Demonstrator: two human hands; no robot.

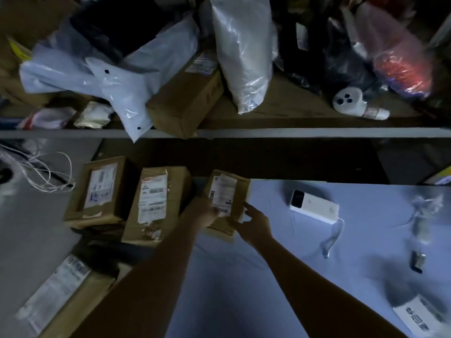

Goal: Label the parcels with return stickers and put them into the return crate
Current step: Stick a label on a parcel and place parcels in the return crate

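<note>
The small box (240, 191) lies on the pale surface (219, 276), right in front of both hands. Its long side runs away from the person and leans a little to the right. A white sticker (223, 191) covers most of its top.

The left hand (205, 213) is the closer one. It is at the near left end of the box, and its fingers (216, 211) lie on the near end of the sticker. The picture is dark and blurry there, so I cannot tell if these fingers press the sticker flat or pinch the box.

The right hand (256, 224) is just to the right of the box. Its fingers (247, 206) are spread apart and hold nothing. One fingertip is at the right edge of the box, touching it or almost touching it. The rest of the box lies ahead and to the left of these fingers.

Both arms are stretched out forward, and the hands come in from the two sides of the near end. To lift the box, I think the right fingers need to close on its right side while the left hand takes the other side.

A bigger box (156, 201) stands just left of the left fingers. I cannot see a crate
</note>
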